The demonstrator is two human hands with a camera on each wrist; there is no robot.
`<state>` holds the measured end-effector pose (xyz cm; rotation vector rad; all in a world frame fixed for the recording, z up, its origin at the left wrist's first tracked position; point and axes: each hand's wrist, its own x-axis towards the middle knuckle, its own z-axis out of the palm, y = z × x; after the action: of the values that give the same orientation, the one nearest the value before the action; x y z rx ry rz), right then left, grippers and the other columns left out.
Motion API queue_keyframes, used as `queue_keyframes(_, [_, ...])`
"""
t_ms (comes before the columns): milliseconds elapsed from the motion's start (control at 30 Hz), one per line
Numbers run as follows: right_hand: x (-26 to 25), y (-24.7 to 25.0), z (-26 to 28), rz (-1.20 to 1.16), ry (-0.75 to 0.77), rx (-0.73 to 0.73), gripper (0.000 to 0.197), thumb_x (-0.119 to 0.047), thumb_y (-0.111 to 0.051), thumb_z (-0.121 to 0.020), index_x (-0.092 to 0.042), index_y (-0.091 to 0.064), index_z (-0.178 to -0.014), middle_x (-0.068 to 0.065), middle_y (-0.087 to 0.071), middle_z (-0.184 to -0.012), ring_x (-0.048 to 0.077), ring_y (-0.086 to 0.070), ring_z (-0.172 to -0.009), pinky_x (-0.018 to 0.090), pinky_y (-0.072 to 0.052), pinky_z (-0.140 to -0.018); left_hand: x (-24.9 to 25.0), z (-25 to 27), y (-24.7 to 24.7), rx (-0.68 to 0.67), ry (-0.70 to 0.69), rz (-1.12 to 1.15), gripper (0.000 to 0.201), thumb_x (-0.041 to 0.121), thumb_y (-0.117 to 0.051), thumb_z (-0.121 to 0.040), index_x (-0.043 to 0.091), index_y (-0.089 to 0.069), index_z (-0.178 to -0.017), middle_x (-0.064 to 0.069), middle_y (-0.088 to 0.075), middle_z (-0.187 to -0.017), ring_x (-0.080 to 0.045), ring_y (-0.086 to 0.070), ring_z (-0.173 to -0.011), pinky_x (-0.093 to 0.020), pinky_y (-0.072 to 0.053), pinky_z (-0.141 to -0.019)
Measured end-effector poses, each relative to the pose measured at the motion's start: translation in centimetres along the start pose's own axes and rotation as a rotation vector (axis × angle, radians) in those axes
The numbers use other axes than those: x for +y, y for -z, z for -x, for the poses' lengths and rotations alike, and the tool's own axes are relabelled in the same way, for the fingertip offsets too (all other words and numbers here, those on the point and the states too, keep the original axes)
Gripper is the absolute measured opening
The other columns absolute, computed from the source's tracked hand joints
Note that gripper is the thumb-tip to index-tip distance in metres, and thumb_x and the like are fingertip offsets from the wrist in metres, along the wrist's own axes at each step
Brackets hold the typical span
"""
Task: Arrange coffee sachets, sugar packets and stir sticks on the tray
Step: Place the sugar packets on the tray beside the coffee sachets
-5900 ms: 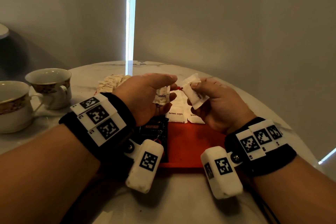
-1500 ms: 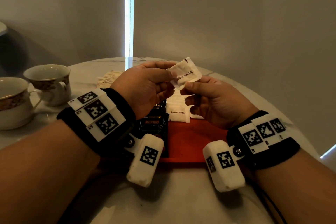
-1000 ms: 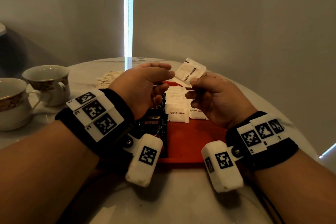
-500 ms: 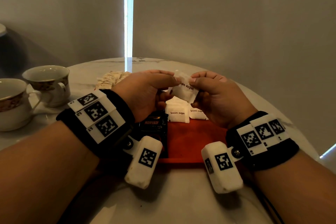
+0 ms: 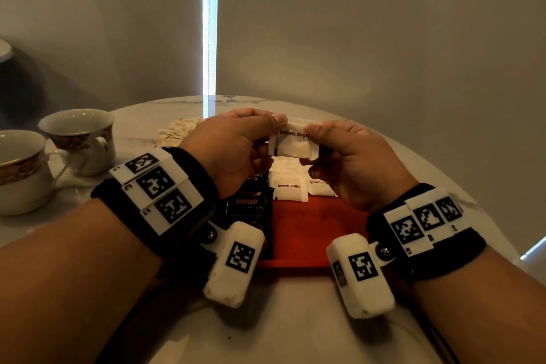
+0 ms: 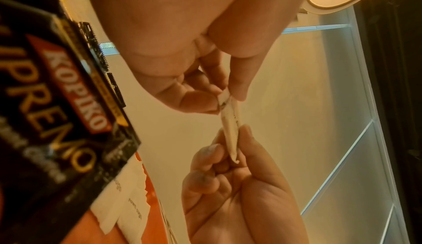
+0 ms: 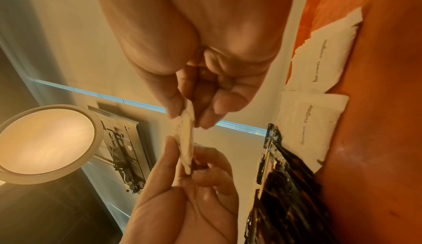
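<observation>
A white brown-sugar packet (image 5: 294, 142) hangs level above the far end of the orange tray (image 5: 301, 230). My left hand (image 5: 273, 139) pinches its left edge and my right hand (image 5: 310, 145) pinches its right edge. The left wrist view shows the packet (image 6: 230, 121) edge-on between the thumb and fingers of both hands, and so does the right wrist view (image 7: 186, 136). Two more sugar packets (image 5: 288, 186) lie side by side on the tray. Black Kopiko coffee sachets (image 5: 248, 204) lie on the tray's left part, partly hidden by my left wrist.
Two gold-rimmed cups (image 5: 79, 139) stand on the round marble table at the left. A pale heap of small packets (image 5: 177, 131) lies beyond my left hand. A wall stands right behind the table's far edge. The near half of the tray is bare.
A second ago my right hand alone held the packet up, tilted to the right. My left hand has since taken its other edge, and the packet now hangs level and lower.
</observation>
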<state>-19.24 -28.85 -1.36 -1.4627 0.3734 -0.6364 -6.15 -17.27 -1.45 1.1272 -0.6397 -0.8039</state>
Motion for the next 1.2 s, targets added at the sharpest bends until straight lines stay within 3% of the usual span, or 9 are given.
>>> queue_keyframes(167, [0.3, 0.2, -0.3, -0.043, -0.010, 0.012, 0.014, -0.021, -0.064, -0.084, -0.007, -0.066, -0.090, 0.011, -0.067, -0.081, 0.021, -0.061, -0.071, 0.031, -0.042, -0.059, 0.2, 0.1, 0.0, -0.008, -0.003, -0.002, 0.011, 0.018, -0.064, -0.095, 0.011, -0.064, -0.087, -0.004, -0.072, -0.071, -0.014, -0.065, -0.053, -0.021, -0.047, -0.044])
queue_keyframes(233, [0.3, 0.1, -0.2, -0.068, 0.002, -0.004, 0.019, -0.022, -0.065, -0.083, -0.006, -0.065, -0.094, 0.012, -0.066, -0.085, 0.023, -0.062, -0.075, 0.031, -0.044, -0.060, 0.1, 0.3, -0.1, -0.009, -0.011, 0.002, 0.010, 0.015, -0.066, -0.093, 0.010, -0.064, -0.085, -0.004, -0.071, -0.071, -0.014, -0.065, -0.054, -0.021, -0.046, -0.043])
queue_keyframes(367, [0.4, -0.3, 0.0, -0.027, 0.016, -0.027, 0.029, -0.025, -0.069, -0.074, -0.004, -0.065, -0.093, 0.011, -0.067, -0.080, 0.018, -0.060, -0.065, 0.029, -0.044, -0.053, 0.1, 0.4, -0.3, -0.014, -0.023, -0.009, 0.011, 0.013, -0.065, -0.093, 0.010, -0.064, -0.083, -0.004, -0.070, -0.068, -0.014, -0.066, -0.053, -0.020, -0.046, -0.042])
queue_keyframes(500, [0.4, 0.0, -0.4, -0.030, -0.006, -0.015, 0.040, -0.027, -0.070, -0.075, 0.003, -0.064, -0.103, 0.020, -0.065, -0.090, 0.022, -0.059, -0.066, 0.030, -0.042, -0.053, 0.1, 0.3, -0.2, -0.019, -0.008, -0.008, 0.010, 0.015, -0.066, -0.092, 0.007, -0.064, -0.087, -0.004, -0.068, -0.068, -0.014, -0.064, -0.051, -0.021, -0.046, -0.041])
queue_keyframes(733, [0.1, 1.2, -0.8, -0.011, -0.008, 0.011, 0.026, -0.024, -0.072, -0.074, -0.004, -0.065, -0.090, 0.018, -0.069, -0.089, 0.034, -0.060, -0.080, 0.031, -0.038, -0.056, -0.2, -0.1, 0.3, 0.015, 0.062, -0.082, 0.013, 0.024, -0.070, -0.090, 0.012, -0.068, -0.091, -0.001, -0.067, -0.075, -0.011, -0.057, -0.059, -0.020, -0.041, -0.044])
queue_keyframes(867, [-0.4, 3.5, -1.9, -0.100, -0.013, 0.198, 0.011, -0.019, -0.063, -0.094, -0.009, -0.065, -0.098, 0.007, -0.073, -0.082, 0.013, -0.063, -0.061, 0.021, -0.037, -0.044, 0.2, -0.2, 0.6, 0.062, 0.064, -0.050, 0.010, 0.023, -0.070, -0.091, 0.014, -0.067, -0.092, 0.003, -0.062, -0.072, -0.009, -0.054, -0.060, -0.017, -0.040, -0.042])
queue_keyframes(1033, [1.2, 7.0, -3.0, 0.011, -0.249, 0.270, 0.016, -0.021, -0.056, -0.099, -0.008, -0.066, -0.103, 0.004, -0.065, -0.078, 0.007, -0.038, -0.049, 0.019, -0.024, -0.042, 0.4, -0.3, 0.7, 0.088, 0.071, -0.016, 0.011, 0.023, -0.069, -0.092, 0.013, -0.067, -0.094, 0.002, -0.062, -0.075, -0.008, -0.055, -0.057, -0.017, -0.040, -0.041])
queue_keyframes(1133, [2.1, 7.7, -2.8, 0.109, -0.475, 0.172, 0.014, -0.018, -0.060, -0.096, -0.005, -0.066, -0.097, 0.004, -0.067, -0.071, 0.007, -0.036, -0.047, 0.018, -0.028, -0.041, 0.3, -0.4, 0.7, 0.097, 0.071, -0.008, 0.010, 0.023, -0.069, -0.092, 0.012, -0.068, -0.093, 0.001, -0.062, -0.076, -0.009, -0.055, -0.059, -0.017, -0.040, -0.041])
queue_keyframes(1200, [2.2, 7.7, -2.8, 0.166, -0.535, 0.123, 0.014, -0.017, -0.062, -0.094, -0.004, -0.065, -0.098, 0.003, -0.066, -0.066, 0.007, -0.038, -0.045, 0.019, -0.028, -0.041, 0.4, -0.4, 0.8, 0.097, 0.077, 0.005, 0.010, 0.022, -0.070, -0.091, 0.012, -0.067, -0.093, 0.001, -0.061, -0.075, -0.009, -0.055, -0.060, -0.017, -0.040, -0.040])
